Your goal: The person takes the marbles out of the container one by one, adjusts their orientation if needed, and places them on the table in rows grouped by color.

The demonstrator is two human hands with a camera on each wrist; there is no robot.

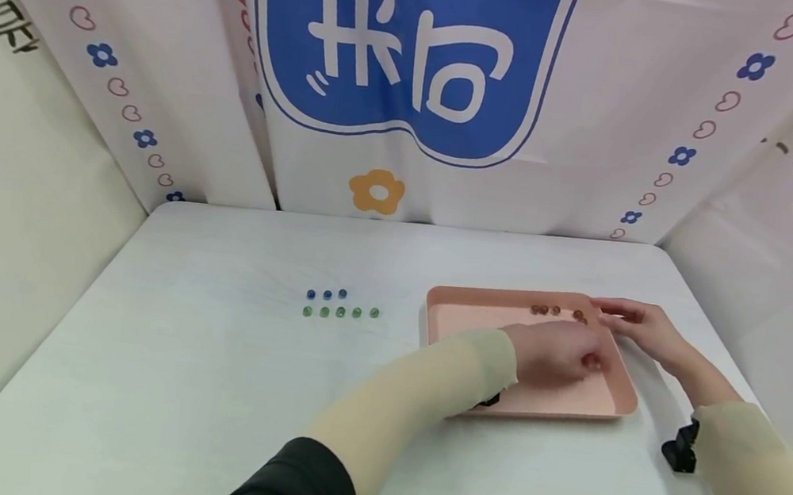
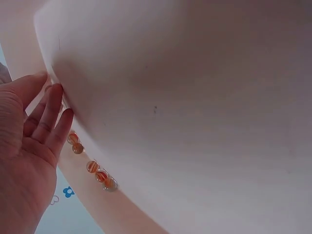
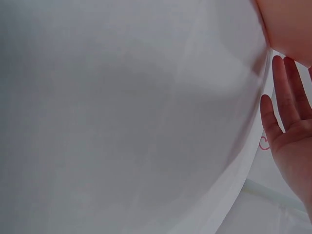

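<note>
My left hand (image 1: 558,352) reaches down into a shallow pink tray (image 1: 524,410), close to its right side. In the left wrist view the thumb and index fingertips come together at the tray wall; I cannot tell whether a marble is pinched there. Several orange-brown striped marbles (image 2: 101,176) lie in a line along the tray's far edge, beside the left fingers. Around the tray's far right corner rests my right hand (image 1: 647,329), its fingers (image 3: 285,92) fairly straight in the right wrist view.
Left of the tray on the white table (image 1: 161,384), three blue marbles (image 1: 327,295) form a row. Nearer than these is a row of several green marbles (image 1: 341,312). A printed cloth (image 1: 581,122) hangs at the table's back edge.
</note>
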